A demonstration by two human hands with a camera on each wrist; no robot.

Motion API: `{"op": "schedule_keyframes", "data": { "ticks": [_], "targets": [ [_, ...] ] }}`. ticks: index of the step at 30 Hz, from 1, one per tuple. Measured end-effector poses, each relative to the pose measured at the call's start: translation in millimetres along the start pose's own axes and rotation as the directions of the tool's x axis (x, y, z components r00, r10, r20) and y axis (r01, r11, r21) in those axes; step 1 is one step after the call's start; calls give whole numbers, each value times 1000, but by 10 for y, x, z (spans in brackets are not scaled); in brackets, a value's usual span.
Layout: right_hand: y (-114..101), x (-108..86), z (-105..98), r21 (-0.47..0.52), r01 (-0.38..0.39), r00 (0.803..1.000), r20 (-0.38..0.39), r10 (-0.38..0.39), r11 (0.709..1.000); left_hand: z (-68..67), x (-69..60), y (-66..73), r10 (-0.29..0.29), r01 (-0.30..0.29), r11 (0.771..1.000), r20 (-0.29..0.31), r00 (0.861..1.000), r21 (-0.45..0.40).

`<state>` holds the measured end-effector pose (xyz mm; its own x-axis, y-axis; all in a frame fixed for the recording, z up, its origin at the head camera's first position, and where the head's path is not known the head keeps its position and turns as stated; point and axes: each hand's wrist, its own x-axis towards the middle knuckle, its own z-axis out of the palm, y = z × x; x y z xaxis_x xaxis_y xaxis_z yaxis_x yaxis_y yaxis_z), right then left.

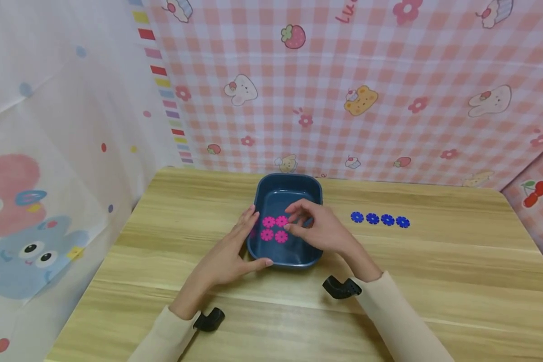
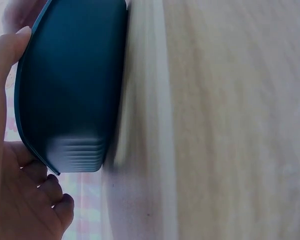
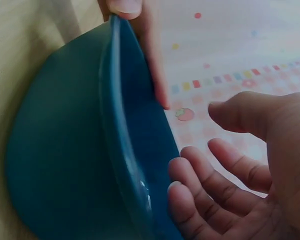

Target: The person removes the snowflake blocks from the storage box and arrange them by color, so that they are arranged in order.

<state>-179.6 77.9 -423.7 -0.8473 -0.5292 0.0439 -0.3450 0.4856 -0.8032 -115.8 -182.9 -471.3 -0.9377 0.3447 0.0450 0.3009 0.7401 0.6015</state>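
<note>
A dark blue rectangular tray (image 1: 289,261) stands on the table, with several pink notched plastic discs (image 1: 281,236) grouped in it. My left hand (image 1: 223,254) holds its near left corner, thumb on the front rim and fingers along the left side. The left wrist view shows the tray's outer wall (image 2: 72,80) beside the left hand (image 2: 25,190). Over the right part of the tray is my right hand (image 1: 319,226), its fingertips close to the pink discs. In the right wrist view, the right hand's (image 3: 250,175) thumb and bent fingers stand apart, nothing visible between them.
Several blue notched discs (image 1: 380,219) lie in a row on the wooden table (image 1: 457,261), right of the tray. A pink checked cloth (image 1: 366,65) hangs behind the table and a white printed cloth (image 1: 72,125) at the left. Black camera mounts (image 1: 341,287) sit at both wrists.
</note>
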Motion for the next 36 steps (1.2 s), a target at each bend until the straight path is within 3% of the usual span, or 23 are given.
{"op": "schedule_keyframes", "data": {
  "ticks": [7,15,25,32,36],
  "targets": [
    [65,160,128,-163,21,997,79,-8,986,-8,-2,5,-2,2,1000,6,1000,11],
    [112,242,236,-385,12,998,60,12,923,-3,-8,-8,-9,9,1000,6,1000,13],
    [123,240,277,-512,3,998,59,31,859,-3,6,3,-4,4,1000,8,1000,1],
    [124,241,316,-616,-9,997,57,56,788,2,4,0,-7,7,1000,11,1000,-18],
    [122,240,321,-615,-13,997,49,54,789,-2,1,-6,-11,12,999,13,1000,-29]
  ]
}}
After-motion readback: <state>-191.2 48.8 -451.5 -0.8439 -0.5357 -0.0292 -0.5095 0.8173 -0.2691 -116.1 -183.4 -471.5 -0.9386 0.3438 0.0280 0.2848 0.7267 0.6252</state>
